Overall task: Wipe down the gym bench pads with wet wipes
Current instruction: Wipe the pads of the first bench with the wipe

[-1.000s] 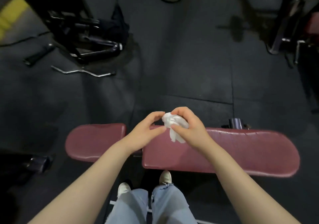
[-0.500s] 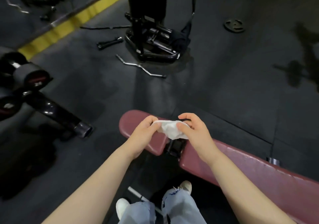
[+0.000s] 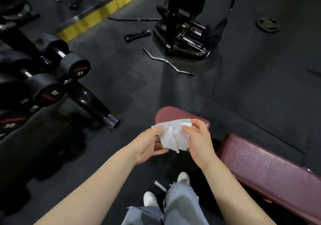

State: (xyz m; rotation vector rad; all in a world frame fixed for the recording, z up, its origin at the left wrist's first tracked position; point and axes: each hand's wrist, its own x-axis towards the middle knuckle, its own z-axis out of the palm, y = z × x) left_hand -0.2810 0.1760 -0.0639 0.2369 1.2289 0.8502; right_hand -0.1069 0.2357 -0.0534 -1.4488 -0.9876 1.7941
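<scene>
You are unfolding a white wet wipe point(image 3: 174, 136), pinched between your left hand point(image 3: 150, 144) and right hand point(image 3: 199, 138), just above the small maroon seat pad point(image 3: 169, 114). The long back pad point(image 3: 264, 165) runs toward four o'clock. Next, lay the wipe flat and press it down (my judgement). A second ago it was a crumpled ball; now it hangs spread open.

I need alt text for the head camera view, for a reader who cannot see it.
Both hands, the left hand and right hand, spread a white wet wipe above a maroon bench pad. Dumbbells sit on a rack at left; a curl bar lies on the dark floor.
</scene>
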